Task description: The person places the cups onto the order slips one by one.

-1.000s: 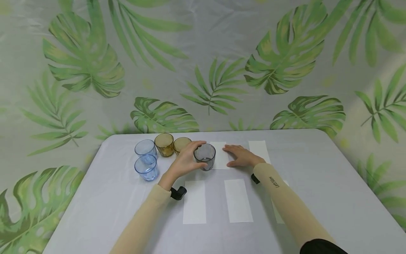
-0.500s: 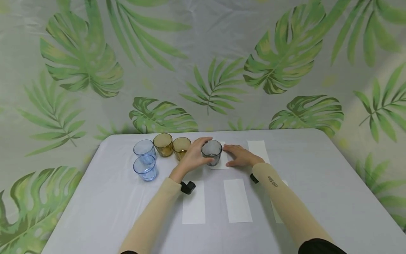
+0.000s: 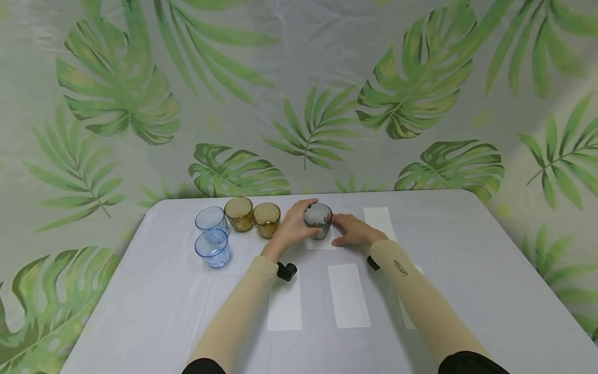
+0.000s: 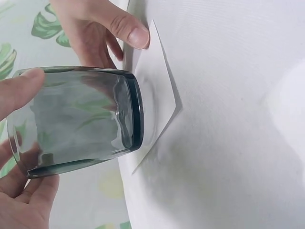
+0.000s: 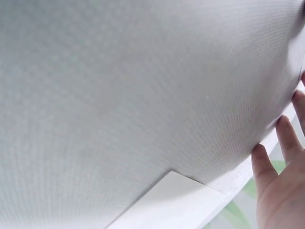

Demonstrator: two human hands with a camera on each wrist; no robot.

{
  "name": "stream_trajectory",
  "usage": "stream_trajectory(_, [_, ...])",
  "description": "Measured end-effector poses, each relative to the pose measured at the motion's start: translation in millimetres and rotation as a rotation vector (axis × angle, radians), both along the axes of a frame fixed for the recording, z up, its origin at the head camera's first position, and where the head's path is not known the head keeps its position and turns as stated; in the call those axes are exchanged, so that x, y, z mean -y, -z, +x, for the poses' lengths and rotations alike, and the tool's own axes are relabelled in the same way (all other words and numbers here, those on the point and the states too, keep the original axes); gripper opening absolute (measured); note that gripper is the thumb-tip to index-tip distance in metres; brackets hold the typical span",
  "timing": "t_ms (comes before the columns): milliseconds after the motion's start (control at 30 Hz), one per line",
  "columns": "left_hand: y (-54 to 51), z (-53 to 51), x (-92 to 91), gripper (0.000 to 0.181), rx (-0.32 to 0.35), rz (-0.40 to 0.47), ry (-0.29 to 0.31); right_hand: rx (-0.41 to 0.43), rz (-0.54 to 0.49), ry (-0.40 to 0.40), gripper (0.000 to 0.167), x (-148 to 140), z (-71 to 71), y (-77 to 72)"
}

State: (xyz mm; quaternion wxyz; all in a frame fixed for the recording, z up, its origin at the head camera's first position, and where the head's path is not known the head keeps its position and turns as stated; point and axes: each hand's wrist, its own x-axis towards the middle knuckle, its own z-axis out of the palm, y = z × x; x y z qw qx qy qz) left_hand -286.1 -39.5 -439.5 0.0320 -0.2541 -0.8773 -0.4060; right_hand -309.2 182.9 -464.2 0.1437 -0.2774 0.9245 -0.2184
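Observation:
A smoky grey glass tumbler (image 3: 318,221) is gripped near its rim by my left hand (image 3: 291,227), thumb on one side and fingers on the other. In the left wrist view the tumbler's (image 4: 81,114) base is close above a white paper card (image 4: 159,81); whether it touches is hard to tell. My right hand (image 3: 351,230) lies at the card's right edge, holding nothing. Its spread fingers (image 5: 264,164) touch the tablecloth in the right wrist view. Just left of my left hand stands an amber tumbler (image 3: 267,221).
A second amber tumbler (image 3: 240,214) and two blue tumblers, a rear one (image 3: 211,218) and a front one (image 3: 213,249), stand at the table's left. More white cards lie about: back right (image 3: 379,221), front left (image 3: 285,306), front middle (image 3: 349,296), and one partly under my right forearm.
My left hand has carried the grey tumbler rightward and slightly back, over the rear card and close to my right hand. The right hand has stayed nearly still.

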Motion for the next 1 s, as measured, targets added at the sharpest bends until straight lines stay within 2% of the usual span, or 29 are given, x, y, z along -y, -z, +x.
stream_trajectory(267, [5.1,-7.0,-4.1,0.078,0.005,-0.022,-0.010,-0.002,-0.015,0.001,0.074,0,2.0,-1.2])
stream_trajectory(433, [7.0,-9.2,-5.5,0.078,0.014,-0.008,-0.016,0.006,0.004,0.010,0.076,2,3.7,-4.5])
stream_trajectory(633, [11.6,-11.1,-9.9,0.078,-0.028,0.007,-0.007,0.002,0.005,0.019,0.075,3,5.5,-5.2])
stream_trajectory(1000, [14.9,-12.2,-14.6,0.081,-0.029,-0.083,0.023,0.003,-0.013,0.032,0.073,2,4.8,-3.9])
